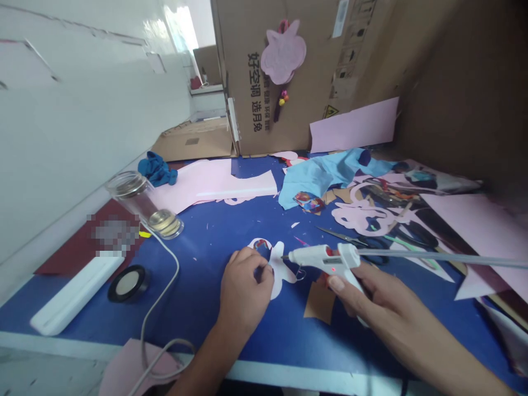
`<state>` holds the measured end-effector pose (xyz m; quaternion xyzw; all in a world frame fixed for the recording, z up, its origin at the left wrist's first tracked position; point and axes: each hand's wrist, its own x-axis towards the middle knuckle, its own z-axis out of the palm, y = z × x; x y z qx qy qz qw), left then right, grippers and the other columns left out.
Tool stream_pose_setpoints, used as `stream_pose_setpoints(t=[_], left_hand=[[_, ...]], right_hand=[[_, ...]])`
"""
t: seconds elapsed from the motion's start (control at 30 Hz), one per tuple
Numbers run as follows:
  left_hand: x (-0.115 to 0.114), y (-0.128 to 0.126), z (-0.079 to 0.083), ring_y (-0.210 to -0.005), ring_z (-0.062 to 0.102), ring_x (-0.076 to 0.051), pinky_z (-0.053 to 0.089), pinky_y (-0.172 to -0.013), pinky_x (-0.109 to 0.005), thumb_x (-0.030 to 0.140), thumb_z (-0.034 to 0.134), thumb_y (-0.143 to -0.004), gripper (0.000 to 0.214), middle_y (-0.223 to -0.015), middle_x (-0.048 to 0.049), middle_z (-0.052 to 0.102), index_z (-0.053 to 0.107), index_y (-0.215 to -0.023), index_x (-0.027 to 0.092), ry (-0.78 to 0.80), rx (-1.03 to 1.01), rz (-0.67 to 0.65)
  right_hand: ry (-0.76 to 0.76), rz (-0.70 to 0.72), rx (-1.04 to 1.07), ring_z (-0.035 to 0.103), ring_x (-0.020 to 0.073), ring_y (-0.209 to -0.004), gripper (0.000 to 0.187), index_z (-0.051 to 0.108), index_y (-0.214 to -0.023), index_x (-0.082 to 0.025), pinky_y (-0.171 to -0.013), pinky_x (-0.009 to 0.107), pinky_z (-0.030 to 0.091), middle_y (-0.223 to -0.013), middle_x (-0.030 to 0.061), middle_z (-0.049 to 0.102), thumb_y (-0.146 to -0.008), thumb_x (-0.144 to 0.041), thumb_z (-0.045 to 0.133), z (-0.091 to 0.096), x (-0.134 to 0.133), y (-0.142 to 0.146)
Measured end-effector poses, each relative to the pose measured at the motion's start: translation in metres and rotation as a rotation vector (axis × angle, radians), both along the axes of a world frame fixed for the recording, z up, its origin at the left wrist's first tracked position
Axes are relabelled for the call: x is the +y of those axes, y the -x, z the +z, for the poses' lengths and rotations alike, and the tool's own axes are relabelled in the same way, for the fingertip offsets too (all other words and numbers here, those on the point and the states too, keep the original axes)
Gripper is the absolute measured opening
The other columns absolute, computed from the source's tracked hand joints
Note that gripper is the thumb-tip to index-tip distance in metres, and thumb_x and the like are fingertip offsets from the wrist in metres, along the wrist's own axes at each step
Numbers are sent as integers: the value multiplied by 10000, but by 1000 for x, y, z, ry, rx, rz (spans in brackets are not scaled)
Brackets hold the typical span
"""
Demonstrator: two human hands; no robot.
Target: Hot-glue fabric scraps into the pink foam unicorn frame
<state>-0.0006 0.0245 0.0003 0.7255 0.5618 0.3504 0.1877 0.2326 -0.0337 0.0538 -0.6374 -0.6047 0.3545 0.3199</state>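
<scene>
Beside scissors (342, 236) on the table (198, 286), the right grip (371, 297) clamps a glue gun (317, 258), the left grip (245, 286) a cutout (280, 275).

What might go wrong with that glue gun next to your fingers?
The glue gun in the right hand points at the white cutout pinched by the left hand, so hot glue might touch those fingers. Its red light seems lit, so it may be hot. The scissors lie close by and might get bumped.

Glue gun (319, 259): white. Flower cutout (280, 269): white, red-and-blue centre. Tabletop (198, 280): deep blue, white front edge. Cloth (322, 176): light blue. Sheet (355, 125): pale pink.
</scene>
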Motion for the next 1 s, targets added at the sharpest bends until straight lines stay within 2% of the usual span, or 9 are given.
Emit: stream_pose_setpoints(t=[0.17, 0.3, 0.53, 0.67, 1.0], left_hand=[[0, 0, 1, -889, 583, -218, 450, -831, -379, 47, 649, -869, 232, -870, 1, 675, 661, -725, 230, 1, -9, -2], [-1, 1, 1, -891, 587, -217, 453, -839, -386, 59, 648, -883, 230, -872, -1, 675, 667, -728, 227, 2, -3, -9], [0, 1, 1, -904, 594, -221, 456, -854, -396, 71, 650, -897, 224, -893, -6, 684, 670, -738, 229, 2, 4, -16], [-1, 2, 1, -908, 598, -222, 458, -863, -398, 71, 657, -898, 225, -893, -5, 681, 669, -742, 233, 4, 7, -18], [-1, 1, 1, -920, 601, -228, 453, -866, -403, 79, 651, -909, 226, -903, -9, 680, 660, -747, 236, 8, 20, -25]], right_hand=[[-17, 99, 26, 587, 206, -717, 464, 675, -879, -247, -628, 304, 470, -805, 16, 680, -1034, -660, 529, -2, 5, 0], [30, 170, -20, 648, 246, -819, 446, 695, -1045, -267, -707, 339, 488, -889, 22, 730, -1068, -656, 477, -6, 9, 0], [37, 256, -79, 670, 231, -807, 398, 667, -1058, -274, -723, 338, 473, -921, 7, 761, -1107, -599, 444, -4, 19, 5], [-8, 292, -68, 702, 232, -883, 346, 665, -1094, -286, -795, 337, 486, -1017, 12, 781, -1118, -563, 460, -1, 22, 8], [2, 323, -147, 693, 233, -845, 390, 618, -1008, -255, -757, 355, 469, -973, 41, 762, -1133, -557, 405, -3, 24, 10]])
